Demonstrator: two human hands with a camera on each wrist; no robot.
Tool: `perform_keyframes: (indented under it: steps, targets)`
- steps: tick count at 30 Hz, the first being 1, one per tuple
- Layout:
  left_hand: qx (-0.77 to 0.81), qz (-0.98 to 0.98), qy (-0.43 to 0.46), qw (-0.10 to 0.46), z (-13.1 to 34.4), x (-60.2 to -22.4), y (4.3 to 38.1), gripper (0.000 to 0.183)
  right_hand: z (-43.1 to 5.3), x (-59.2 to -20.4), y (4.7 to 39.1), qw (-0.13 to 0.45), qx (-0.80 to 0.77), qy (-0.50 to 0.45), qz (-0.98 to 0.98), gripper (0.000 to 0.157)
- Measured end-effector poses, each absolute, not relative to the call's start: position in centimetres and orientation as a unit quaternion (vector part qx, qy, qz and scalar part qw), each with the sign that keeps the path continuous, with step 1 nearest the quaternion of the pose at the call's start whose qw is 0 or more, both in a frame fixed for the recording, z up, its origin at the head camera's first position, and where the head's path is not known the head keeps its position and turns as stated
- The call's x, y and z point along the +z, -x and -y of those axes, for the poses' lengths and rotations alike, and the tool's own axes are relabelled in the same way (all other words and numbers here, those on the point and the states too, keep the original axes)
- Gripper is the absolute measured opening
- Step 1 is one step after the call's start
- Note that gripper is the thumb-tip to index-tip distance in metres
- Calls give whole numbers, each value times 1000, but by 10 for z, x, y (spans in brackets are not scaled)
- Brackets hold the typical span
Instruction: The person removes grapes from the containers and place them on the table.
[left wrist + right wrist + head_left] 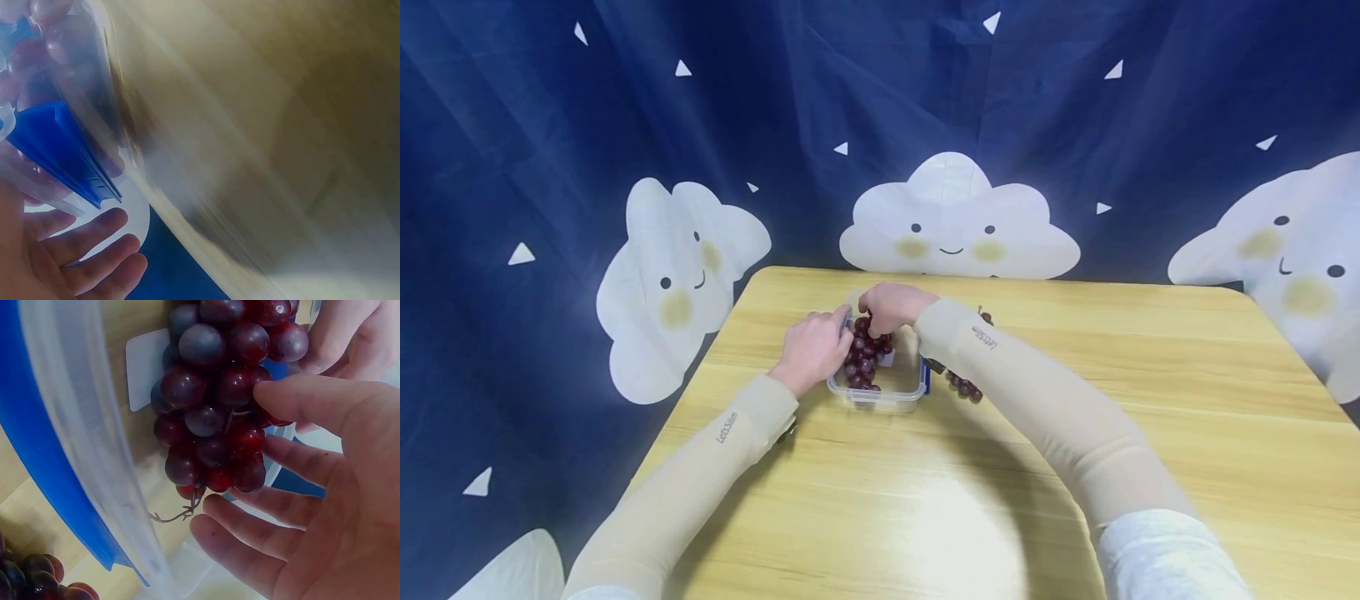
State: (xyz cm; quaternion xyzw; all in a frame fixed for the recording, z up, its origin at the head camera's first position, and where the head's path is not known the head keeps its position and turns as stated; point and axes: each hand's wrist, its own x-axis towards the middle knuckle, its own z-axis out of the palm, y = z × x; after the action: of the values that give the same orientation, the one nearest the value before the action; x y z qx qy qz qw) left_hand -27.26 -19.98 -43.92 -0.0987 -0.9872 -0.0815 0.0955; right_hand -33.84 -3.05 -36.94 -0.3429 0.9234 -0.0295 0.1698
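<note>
A bunch of dark red grapes (860,367) lies along the left side of a clear plastic container (880,400) on the table. My right hand (895,307) reaches over the container's far end. Its thumb touches a grape and its loosely spread fingers lie beside the stem end of the bunch (206,419). My left hand (812,346) holds the container's left rim. In the left wrist view, its fingers (94,256) lie outside the wall, by a blue latch (62,153); the thumb is hidden there.
Another bunch of grapes (964,387) lies on the wooden table (1075,333) right of the container, partly under my right forearm. A white label (140,369) is visible beside the grapes inside the container. A dark blue curtain (880,100) with clouds hangs behind the table.
</note>
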Motion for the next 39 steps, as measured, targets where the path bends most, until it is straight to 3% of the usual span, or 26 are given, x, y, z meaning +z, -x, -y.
perform_keyframes:
  steps: [19, 28, 36, 39]
  targets:
    - [-73, 986, 111, 103, 200, -433, 279, 51, 32, -369, 342, 157, -15, 344, -925, 46]
    - [-67, 982, 124, 129, 202, -436, 284, 48, 31, -368, 342, 157, 5, 346, -925, 20]
    - [-73, 983, 118, 124, 200, -435, 281, 50, 34, -369, 343, 158, 9, 351, -923, 8]
    - [-73, 984, 115, 116, 200, -438, 278, 50, 37, -373, 342, 163, 13, 357, -920, 10]
